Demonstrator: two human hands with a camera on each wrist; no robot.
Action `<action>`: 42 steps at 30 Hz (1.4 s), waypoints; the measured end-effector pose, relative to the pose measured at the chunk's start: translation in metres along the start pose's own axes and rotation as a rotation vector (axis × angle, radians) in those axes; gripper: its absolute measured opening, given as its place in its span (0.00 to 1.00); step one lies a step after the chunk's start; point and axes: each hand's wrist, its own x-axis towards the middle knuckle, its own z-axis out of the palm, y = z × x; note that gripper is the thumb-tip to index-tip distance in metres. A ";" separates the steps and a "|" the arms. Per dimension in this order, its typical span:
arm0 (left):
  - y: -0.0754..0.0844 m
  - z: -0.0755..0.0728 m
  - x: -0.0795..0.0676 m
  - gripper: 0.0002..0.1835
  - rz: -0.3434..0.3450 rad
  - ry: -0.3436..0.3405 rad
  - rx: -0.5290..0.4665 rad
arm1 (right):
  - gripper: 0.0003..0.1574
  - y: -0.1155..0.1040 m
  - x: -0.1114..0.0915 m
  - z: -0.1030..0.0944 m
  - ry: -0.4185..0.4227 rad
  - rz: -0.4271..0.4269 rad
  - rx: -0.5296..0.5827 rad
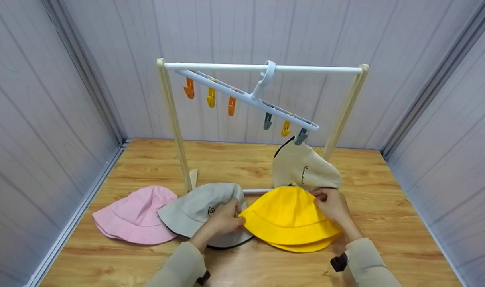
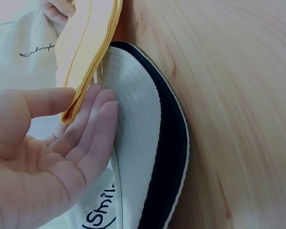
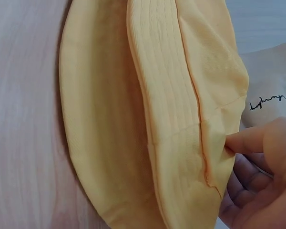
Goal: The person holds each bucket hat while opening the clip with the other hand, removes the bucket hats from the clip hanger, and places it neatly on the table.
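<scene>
A yellow bucket hat is held between both hands, low in front of the rack. My left hand pinches the left corner of its brim between thumb and fingers, as the left wrist view shows. At the crown's right side my right hand pinches the yellow cloth. Behind the left hand lies a grey bucket hat with black lettering and a dark underbrim. A cream hat with black script hangs from the grey clip at the hanger's right end, its lower part hidden by the yellow hat.
A pink bucket hat lies at the left on the wooden table. The white clip hanger hangs tilted, right end low, from the rack's bar. Orange clips and several others hang from it. Panelled walls enclose the table.
</scene>
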 end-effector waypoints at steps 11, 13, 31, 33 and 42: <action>-0.003 0.006 0.005 0.09 -0.057 -0.006 0.031 | 0.07 0.005 0.007 0.006 0.049 -0.014 0.033; -0.006 0.007 0.006 0.09 -0.064 -0.002 0.044 | 0.07 0.006 0.007 0.008 0.053 -0.017 0.036; -0.012 0.013 0.004 0.11 -0.042 0.006 0.058 | 0.09 0.012 -0.001 0.005 0.004 -0.010 0.055; -0.012 0.011 0.003 0.11 -0.038 0.005 0.049 | 0.10 0.012 -0.004 0.002 -0.006 -0.001 0.056; -0.006 0.000 -0.002 0.11 -0.025 0.001 0.059 | 0.08 0.007 -0.013 -0.022 -0.035 -0.006 0.060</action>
